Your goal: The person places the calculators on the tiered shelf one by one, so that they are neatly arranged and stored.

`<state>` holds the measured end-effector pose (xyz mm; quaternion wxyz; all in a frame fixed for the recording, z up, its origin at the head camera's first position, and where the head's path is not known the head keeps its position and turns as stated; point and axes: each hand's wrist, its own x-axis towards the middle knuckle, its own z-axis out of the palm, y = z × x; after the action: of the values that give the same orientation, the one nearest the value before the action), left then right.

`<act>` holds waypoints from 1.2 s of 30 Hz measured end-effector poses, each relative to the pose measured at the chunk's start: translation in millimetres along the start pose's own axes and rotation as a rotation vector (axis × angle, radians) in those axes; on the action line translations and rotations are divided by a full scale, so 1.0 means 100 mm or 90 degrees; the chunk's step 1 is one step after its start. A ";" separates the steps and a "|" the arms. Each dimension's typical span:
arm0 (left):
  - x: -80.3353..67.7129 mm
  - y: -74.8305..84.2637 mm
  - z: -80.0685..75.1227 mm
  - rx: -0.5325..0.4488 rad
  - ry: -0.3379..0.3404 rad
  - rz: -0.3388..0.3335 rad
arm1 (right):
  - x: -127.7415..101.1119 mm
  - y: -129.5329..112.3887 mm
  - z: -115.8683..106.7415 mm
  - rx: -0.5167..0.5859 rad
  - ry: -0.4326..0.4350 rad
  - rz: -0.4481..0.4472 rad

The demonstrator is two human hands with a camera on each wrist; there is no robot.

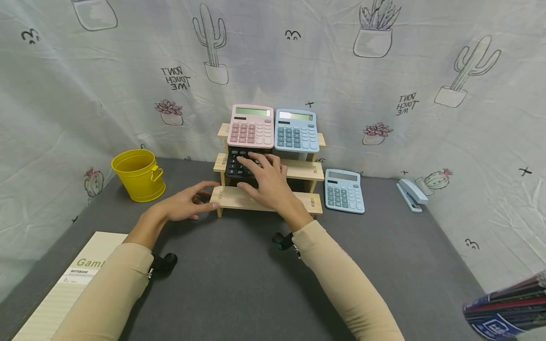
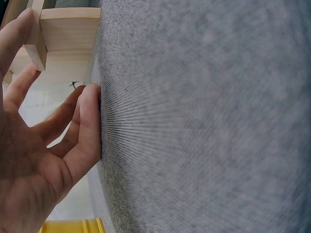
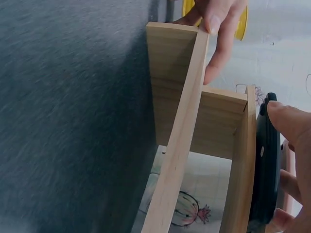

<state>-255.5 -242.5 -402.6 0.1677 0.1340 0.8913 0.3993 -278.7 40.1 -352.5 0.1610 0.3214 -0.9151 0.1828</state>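
**Hands at the wooden step shelf**

At the centre of the head view, the right hand lies with straight, spread fingers on the black calculator, which sits on the middle step of the wooden step shelf. The right wrist view shows the fingertips touching the calculator's edge, not curled round it. The left hand, left of centre, is relaxed and holds nothing; its fingertips touch the left end of the lowest step, and the left wrist view shows its little finger resting on the grey surface.

On the top step stand a pink calculator and a blue calculator, side by side. Another blue calculator lies just right of the shelf, with a stapler further right. A yellow bucket stands at the left, a notebook at the lower left.
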 end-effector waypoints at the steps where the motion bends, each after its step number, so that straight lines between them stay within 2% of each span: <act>1: 0.01 0.00 0.00 0.001 -0.001 0.000 | -0.03 0.02 -0.01 -0.005 0.000 -0.005; 12: 0.04 0.01 0.01 0.006 0.002 -0.015 | -0.35 0.21 -0.11 -0.019 -0.020 -0.023; 19: 0.01 0.01 0.00 0.000 0.002 -0.018 | -0.53 0.34 -0.21 -0.021 0.011 -0.041; 28: 0.02 0.02 -0.01 0.021 0.002 -0.012 | -0.72 0.57 -0.34 -0.027 0.051 -0.052; 36: 0.01 0.01 0.00 0.016 0.001 -0.009 | -0.91 0.84 -0.45 -0.026 0.056 -0.027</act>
<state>-256.4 -241.5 -402.2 0.1682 0.1293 0.8975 0.3867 -257.9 168.6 -369.8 0.2116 0.3287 -0.9037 0.1745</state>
